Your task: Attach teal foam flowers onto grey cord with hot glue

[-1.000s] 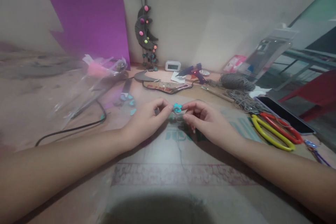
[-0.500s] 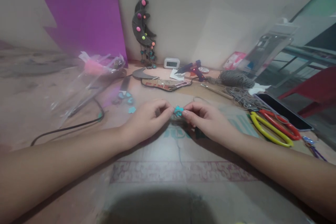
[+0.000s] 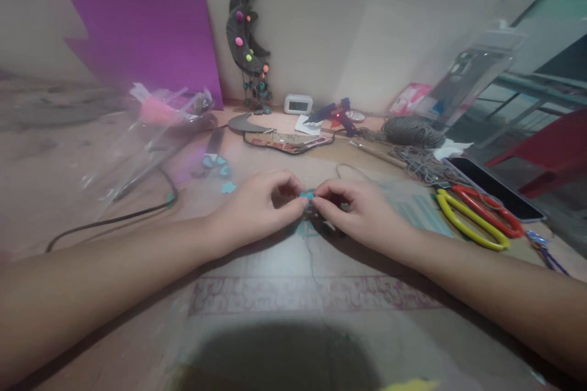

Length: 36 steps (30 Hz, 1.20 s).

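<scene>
Between my fingertips, over the middle of the table, is a small teal craft piece (image 3: pixel 307 195), mostly covered by the fingers. My left hand (image 3: pixel 261 204) pinches it from the left, thumb and index finger pressed together. From the other side my right hand (image 3: pixel 362 208) pinches its right edge. A thin thread (image 3: pixel 310 256) trails on the table below the hands. Left of my left hand lies a loose teal flower-shaped cutout (image 3: pixel 228 187), with several teal pieces (image 3: pixel 217 165) behind it.
At the right lie yellow-handled scissors (image 3: pixel 472 220), a red-handled tool (image 3: pixel 488 211), a phone (image 3: pixel 495 186) and grey yarn (image 3: pixel 413 131). A glue gun (image 3: pixel 332 115) and small clock (image 3: pixel 298 104) stand at the back. A moon hanging (image 3: pixel 238 43) is against the wall; a plastic bag (image 3: pixel 137 140) lies left.
Both hands draw closer together, and the teal piece shows less between the fingers. The whole view shifts slightly.
</scene>
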Each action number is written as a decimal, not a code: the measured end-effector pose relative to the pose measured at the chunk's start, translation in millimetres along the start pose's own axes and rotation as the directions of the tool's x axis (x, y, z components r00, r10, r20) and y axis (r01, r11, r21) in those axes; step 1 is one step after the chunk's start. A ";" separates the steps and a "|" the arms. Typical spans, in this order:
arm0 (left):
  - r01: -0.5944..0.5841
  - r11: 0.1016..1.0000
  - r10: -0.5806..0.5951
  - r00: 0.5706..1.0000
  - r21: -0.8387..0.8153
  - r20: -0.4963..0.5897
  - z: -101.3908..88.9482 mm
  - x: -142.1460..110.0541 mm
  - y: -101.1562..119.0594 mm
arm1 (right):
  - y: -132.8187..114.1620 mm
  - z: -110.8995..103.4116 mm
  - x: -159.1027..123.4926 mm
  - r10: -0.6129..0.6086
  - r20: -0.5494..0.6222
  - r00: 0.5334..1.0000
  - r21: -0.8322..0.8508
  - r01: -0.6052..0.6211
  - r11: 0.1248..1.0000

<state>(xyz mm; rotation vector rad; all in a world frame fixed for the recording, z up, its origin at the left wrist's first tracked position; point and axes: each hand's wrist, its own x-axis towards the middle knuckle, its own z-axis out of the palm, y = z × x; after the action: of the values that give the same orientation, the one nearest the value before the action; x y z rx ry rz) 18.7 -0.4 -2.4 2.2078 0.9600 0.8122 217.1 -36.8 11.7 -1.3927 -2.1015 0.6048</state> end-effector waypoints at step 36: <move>0.049 0.998 -0.047 0.997 -0.029 0.054 -0.7 1.4 -0.4 | 2.6 -9.2 2.7 0.188 0.202 0.961 0.264 -0.239 0.935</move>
<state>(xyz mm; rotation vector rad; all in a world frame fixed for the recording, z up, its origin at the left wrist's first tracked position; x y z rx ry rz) 18.8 1.1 -1.9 2.1617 0.9647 0.7370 224.1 -32.7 17.5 -1.4527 -1.9061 1.1102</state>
